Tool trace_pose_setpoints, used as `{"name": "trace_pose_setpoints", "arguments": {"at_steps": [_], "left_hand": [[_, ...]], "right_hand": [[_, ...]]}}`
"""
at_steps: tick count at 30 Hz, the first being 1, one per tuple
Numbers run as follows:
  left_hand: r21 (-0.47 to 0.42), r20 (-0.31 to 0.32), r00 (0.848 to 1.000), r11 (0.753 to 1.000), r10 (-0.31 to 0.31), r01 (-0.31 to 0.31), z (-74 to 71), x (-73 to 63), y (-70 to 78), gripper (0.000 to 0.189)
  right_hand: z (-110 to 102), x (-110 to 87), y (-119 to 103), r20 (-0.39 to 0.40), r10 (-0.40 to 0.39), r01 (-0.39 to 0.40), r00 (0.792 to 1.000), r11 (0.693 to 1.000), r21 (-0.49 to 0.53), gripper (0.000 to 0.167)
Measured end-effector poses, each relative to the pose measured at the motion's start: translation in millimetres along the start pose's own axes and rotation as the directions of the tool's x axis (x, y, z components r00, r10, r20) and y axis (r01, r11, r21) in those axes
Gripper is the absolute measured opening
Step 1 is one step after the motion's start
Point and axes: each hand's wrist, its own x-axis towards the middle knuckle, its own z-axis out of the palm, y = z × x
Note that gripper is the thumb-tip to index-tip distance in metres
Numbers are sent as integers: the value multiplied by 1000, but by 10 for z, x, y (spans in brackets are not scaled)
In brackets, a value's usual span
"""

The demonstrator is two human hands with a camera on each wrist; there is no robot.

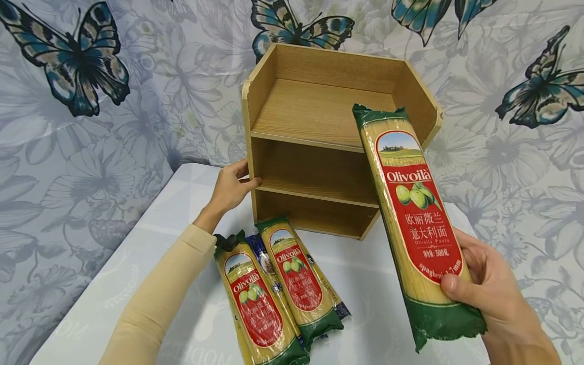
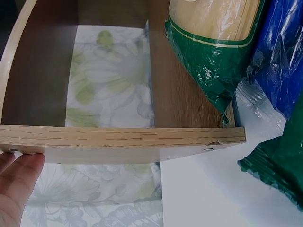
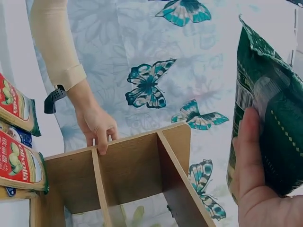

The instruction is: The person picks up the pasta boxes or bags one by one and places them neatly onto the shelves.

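Note:
In the head view, my right hand (image 1: pixel 499 289) holds up a bag of spaghetti (image 1: pixel 417 223) by its lower end, thumb over the red label. The green back of that bag (image 3: pixel 277 123) shows in the right wrist view. My left hand (image 1: pixel 229 188) grips the left side board of a small wooden shelf unit (image 1: pixel 319 109), thumb at the front edge and fingers along the outside. The upper end of the raised bag overlaps the unit's right part in the head view.
Two more spaghetti bags (image 1: pixel 257 304) (image 1: pixel 301 276) lie at the front of the white table (image 1: pixel 196 324), on top of blue-and-yellow packs (image 1: pixel 262 253). A butterfly-patterned cloth (image 1: pixel 182 101) hangs behind the unit. A dark band (image 3: pixel 56 98) is on my left wrist.

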Motion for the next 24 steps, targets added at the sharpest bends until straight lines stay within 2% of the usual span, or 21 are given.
{"name": "trace_pose_setpoints", "arguments": {"at_steps": [1,3,12,19,24], "left_hand": [[-2,-1,1000,1000,1,-1,-3,3,0,61],[2,-2,1000,1000,3,-3,-10,8,8,61],[24,12,1000,1000,13,-13,-11,14,-13,57],[19,17,1000,1000,24,-24,-17,19,-21,56],[30,20,1000,999,16,-17,-31,4,-20,57]], "right_hand": [[8,44,-8,18,-33,32,999,999,28,53],[31,124,-46,35,-45,42,998,997,66,51],[56,451,-150,64,35,-46,997,984,172,40],[65,655,-175,-65,65,-56,996,989,134,30],[54,763,-197,-80,97,-81,992,979,188,25]]}}
